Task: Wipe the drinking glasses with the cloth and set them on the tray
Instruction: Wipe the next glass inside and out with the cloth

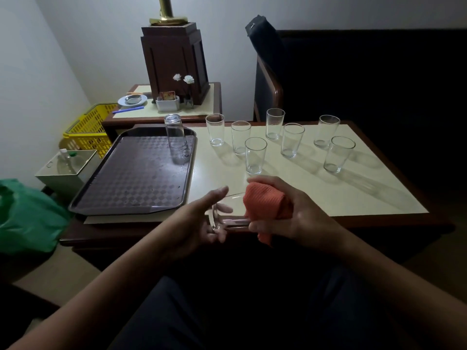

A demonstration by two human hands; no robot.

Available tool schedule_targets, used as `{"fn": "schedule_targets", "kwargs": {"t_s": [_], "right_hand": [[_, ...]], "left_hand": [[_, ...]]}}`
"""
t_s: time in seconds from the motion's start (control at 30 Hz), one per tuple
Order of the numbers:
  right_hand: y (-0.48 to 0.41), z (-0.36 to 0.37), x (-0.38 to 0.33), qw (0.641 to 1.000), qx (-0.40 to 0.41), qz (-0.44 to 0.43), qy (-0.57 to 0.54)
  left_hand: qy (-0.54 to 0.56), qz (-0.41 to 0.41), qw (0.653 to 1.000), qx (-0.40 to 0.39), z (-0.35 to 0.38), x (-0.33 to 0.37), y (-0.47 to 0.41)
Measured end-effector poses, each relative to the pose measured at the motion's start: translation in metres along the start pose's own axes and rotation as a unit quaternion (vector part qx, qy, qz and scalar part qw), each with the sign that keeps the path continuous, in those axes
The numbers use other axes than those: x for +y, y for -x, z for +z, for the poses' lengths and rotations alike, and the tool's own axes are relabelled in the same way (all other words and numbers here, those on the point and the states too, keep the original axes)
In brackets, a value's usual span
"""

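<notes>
At the bottom of the frame two bare forearms reach out over a dark lap. Just left of centre the left hand (pixel 199 221) holds a drinking glass (pixel 228 210) lying on its side, thumb along the top and fingers curled under its base. The right hand (pixel 288 213), just right of it, is closed around a bunched orange cloth (pixel 265 202) that sits at the glass's mouth, with a tail hanging below the fingers. Both hands hover at the near edge of the cream-topped table (pixel 353 195). On the table to the left lies a brown patterned tray (pixel 131 180), and one upturned glass (pixel 175 132) stands in its far right corner. Right of the tray, seven upright glasses (pixel 255 155) stand loosely grouped across the middle of the tabletop, apart from one another. Further back, at upper centre, a side table (pixel 207 109) carries a dark wooden lamp base (pixel 174 59); a yellow basket (pixel 88 130) sits at middle left.
</notes>
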State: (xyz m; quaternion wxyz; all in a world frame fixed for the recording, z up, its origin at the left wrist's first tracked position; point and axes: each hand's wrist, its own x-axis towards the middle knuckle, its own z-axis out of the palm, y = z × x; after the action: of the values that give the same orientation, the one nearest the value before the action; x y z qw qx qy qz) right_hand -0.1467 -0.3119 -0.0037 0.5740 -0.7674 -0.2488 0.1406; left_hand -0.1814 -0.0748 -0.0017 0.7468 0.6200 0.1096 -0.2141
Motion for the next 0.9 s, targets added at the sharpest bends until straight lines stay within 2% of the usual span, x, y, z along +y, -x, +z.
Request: {"fn": "schedule_targets", "kwargs": {"t_s": [0.07,0.13,0.2,0.27,0.37,0.4,0.47,0.53,0.6,0.63,0.7,0.77,0.9], "right_hand": [[0.001,-0.002,-0.003,0.999,0.006,-0.051,0.017],[0.0,-0.007,-0.003,0.997,0.013,-0.044,-0.061],[-0.005,-0.016,0.002,0.996,0.068,-0.024,-0.049],[-0.009,-0.028,0.015,0.991,0.129,0.02,0.024],[-0.012,-0.038,0.026,0.979,0.125,0.143,0.079],[-0.013,-0.04,0.028,0.977,0.11,0.174,0.049],[-0.016,-0.038,0.022,0.969,0.076,0.211,-0.1],[-0.016,-0.034,0.013,0.956,0.051,0.189,-0.219],[-0.014,-0.026,0.006,0.956,0.039,0.145,-0.251],[-0.012,-0.021,0.002,0.969,0.04,0.111,-0.216],[-0.004,-0.014,-0.007,0.997,0.041,-0.008,-0.061],[0.003,-0.018,-0.015,0.993,-0.006,-0.097,0.073],[0.003,-0.024,-0.019,0.966,-0.1,-0.109,0.213]], "left_hand": [[0.092,-0.058,0.993,-0.042,-0.001,-0.003,-0.001],[0.124,-0.063,0.989,-0.052,0.0,-0.004,-0.002],[0.135,-0.042,0.989,-0.031,-0.001,-0.001,-0.002],[0.15,-0.02,0.989,-0.006,-0.007,0.004,-0.003],[0.117,-0.001,0.993,0.013,-0.016,0.006,-0.004],[0.094,0.006,0.995,0.015,-0.017,0.005,-0.004],[0.048,0.013,0.999,0.01,-0.016,0.001,-0.005],[0.016,0.007,1.0,0.003,-0.012,-0.004,-0.008],[0.009,-0.013,1.0,0.003,-0.007,-0.008,-0.011],[0.015,-0.025,1.0,0.004,-0.005,-0.009,-0.011],[0.03,-0.046,0.998,0.011,-0.006,-0.009,-0.012],[0.033,-0.061,0.998,0.009,-0.014,-0.01,-0.014],[0.022,-0.058,0.998,-0.012,-0.025,-0.008,-0.011]]}}
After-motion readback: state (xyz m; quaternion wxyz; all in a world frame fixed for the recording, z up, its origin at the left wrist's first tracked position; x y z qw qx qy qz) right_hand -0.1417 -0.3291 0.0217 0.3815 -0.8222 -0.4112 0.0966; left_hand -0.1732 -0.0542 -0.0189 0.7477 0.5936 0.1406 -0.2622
